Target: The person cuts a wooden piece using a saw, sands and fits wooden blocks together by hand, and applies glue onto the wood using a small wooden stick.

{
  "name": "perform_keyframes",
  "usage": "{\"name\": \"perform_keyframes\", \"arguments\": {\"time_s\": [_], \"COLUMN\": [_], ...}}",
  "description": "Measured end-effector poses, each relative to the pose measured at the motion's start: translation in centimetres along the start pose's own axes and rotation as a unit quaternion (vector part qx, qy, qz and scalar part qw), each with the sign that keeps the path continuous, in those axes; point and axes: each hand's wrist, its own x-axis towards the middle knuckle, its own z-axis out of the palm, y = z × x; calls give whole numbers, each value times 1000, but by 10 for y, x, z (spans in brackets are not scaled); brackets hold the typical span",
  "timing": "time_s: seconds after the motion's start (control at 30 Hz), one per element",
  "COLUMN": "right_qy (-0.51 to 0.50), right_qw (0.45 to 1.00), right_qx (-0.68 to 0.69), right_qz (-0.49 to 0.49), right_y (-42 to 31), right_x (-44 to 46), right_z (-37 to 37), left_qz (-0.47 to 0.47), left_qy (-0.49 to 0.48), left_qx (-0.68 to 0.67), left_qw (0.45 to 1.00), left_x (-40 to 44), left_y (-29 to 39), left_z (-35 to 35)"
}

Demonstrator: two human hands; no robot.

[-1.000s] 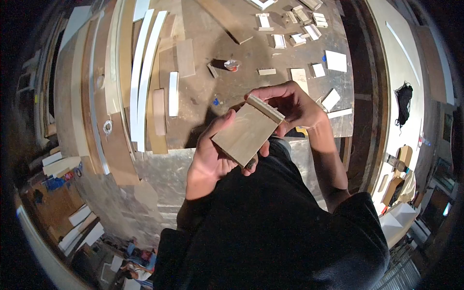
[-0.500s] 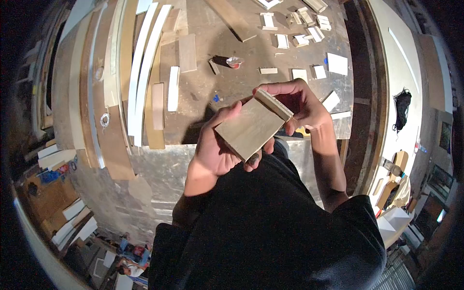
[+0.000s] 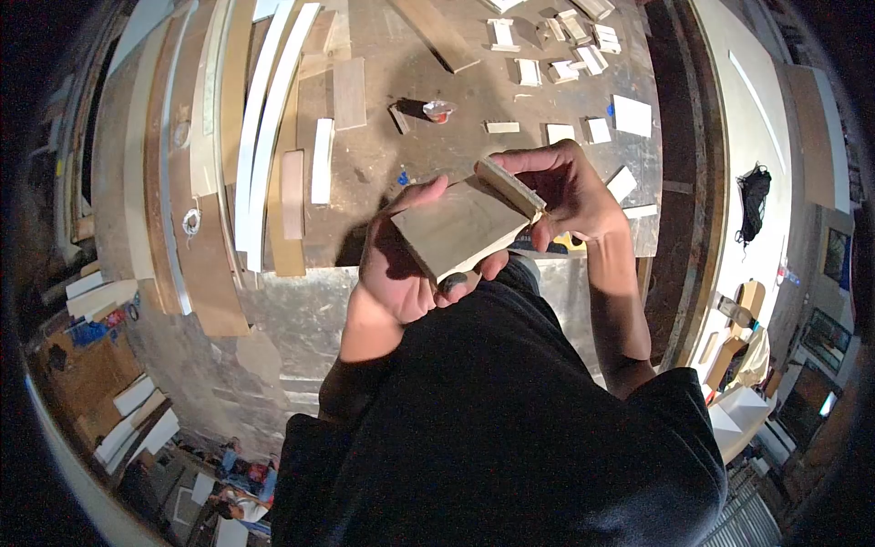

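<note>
A small flat wooden board (image 3: 460,226) is held between my hands above the table's near edge. My left hand (image 3: 399,264) wraps round its left and lower sides, thumb along the top edge and fingertips showing underneath. Along the board's right end runs a narrow wooden strip (image 3: 512,190), which stands up from the face. My right hand (image 3: 570,196) grips this strip, index finger at its upper end and thumb near its lower end. Part of the fingers of both hands is hidden behind the wood.
On the brown table (image 3: 383,87), small wooden assemblies (image 3: 574,36) lie at the back right. Long strips (image 3: 273,137) run along the left. A small red-and-white container (image 3: 437,111) stands mid-table. Black cord (image 3: 754,205) lies on the right-hand board. A person (image 3: 239,501) is at the lower left.
The board has tilted in my hands, so that its lower edge shows more. My left hand has shifted slightly left and up, while my right hand keeps hold of the strip.
</note>
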Motion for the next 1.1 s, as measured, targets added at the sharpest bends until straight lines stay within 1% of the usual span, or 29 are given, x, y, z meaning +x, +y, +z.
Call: {"name": "perform_keyframes", "arguments": {"time_s": [0.03, 0.1, 0.2, 0.27, 0.3, 0.37, 0.5, 0.6, 0.67, 0.73, 0.77, 0.8, 0.9, 0.97, 1.1], "right_qy": [1, 4, 3, 6, 9, 12, 15, 10, 10, 10, 5, 1, -4, 0, 5], "right_qw": [1000, 1000, 1000, 1000, 1000, 1000, 999, 1000, 1000, 1000, 1000, 999, 999, 1000, 999], "right_qx": [0, 2, -4, -6, -7, -4, -13, -13, -18, -23, -21, -19, -27, -20, -34], "right_qz": [0, 13, 1, 0, 0, 9, 27, 17, 14, 10, -11, -32, -34, -23, -5], "right_y": [-2, -4, 0, -1, -1, -5, -8, -7, -6, -5, -3, -2, -3, -5, -8], "right_x": [0, -1, -1, 0, 0, -1, -2, -1, 1, 3, 4, 6, 9, 10, 14], "right_z": [1, 3, 1, 1, 2, 4, 5, 3, 3, 4, 5, 6, 8, 12, 17], "left_qz": [28, 55, 56, 19, 19, 29, 42, 18, -1, 6, 13, 14, 19, 38, 20], "left_qy": [11, 21, 24, -20, -20, 16, 44, 21, -25, -31, -37, -37, -20, 27, -2], "left_qx": [20, 40, 41, 16, 16, 16, 32, 23, -3, 12, 28, 27, 26, 42, 38], "left_qw": [999, 997, 997, 999, 999, 999, 998, 999, 1000, 999, 999, 999, 999, 998, 999], "left_x": [1, 0, 0, 1, 0, -2, 1, 1, 0, 0, 0, -1, -4, -6, -13], "left_y": [-2, -4, -5, -2, -3, -3, -4, -1, 2, 3, 4, 4, 5, 6, 14], "left_z": [4, 5, 4, 4, 4, 6, 8, 0, 2, -3, -5, -5, 0, 4, -3]}}
